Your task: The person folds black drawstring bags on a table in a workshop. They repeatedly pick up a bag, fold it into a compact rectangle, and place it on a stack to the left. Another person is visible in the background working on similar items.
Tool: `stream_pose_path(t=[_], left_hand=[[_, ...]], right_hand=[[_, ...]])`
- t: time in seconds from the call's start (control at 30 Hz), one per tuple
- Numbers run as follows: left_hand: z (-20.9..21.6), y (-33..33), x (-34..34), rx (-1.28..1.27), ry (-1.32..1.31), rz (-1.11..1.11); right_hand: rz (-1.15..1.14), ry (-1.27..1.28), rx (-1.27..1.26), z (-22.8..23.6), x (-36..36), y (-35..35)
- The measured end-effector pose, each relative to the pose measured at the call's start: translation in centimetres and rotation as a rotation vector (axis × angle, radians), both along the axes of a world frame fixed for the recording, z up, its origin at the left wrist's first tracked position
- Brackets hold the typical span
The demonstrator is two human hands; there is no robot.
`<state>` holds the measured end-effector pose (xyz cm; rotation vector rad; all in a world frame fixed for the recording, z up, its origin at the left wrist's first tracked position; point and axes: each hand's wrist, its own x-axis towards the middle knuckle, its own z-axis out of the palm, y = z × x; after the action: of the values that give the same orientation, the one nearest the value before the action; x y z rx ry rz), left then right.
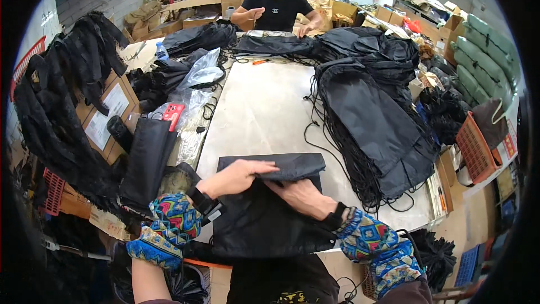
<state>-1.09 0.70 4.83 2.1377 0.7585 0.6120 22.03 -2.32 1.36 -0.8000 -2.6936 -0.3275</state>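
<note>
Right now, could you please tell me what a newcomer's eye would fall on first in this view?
Probably the brightly patterned sleeve covers on both forearms, low in the view, leading to the left hand and right hand at the folded black fabric on the pale table. Next might come the heap of black corded bags along the table's right side, then the small red phone-like item on the left.

The left forearm (151,278) and the sleeved right forearm (378,242) reach in from the lower edge, slanting toward each other. The left hand (239,175) extends its fingers rightward, nearly straight; just below, the right hand (305,198) points up and leftward, its fingertips hidden.
</note>
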Motion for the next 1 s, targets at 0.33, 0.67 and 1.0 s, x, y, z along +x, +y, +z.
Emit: stream_pose_path(t=[0.33,0.67,1.0], left_hand=[[-3.5,-3.7,1.2,0.591,0.418,-0.019],[-2.5,-6.8,0.4,0.575,0.45,-0.081],[-3.5,-9.3,-7.1,-0.721,-0.609,0.247]], right_hand=[[0.016,-0.135,-0.206,4.9,11.6,-5.9],[0.289,0.357,-0.882,2.6,7.8,-5.7],[-0.541,1.017,-1.486,0.9,6.8,-2.7]])
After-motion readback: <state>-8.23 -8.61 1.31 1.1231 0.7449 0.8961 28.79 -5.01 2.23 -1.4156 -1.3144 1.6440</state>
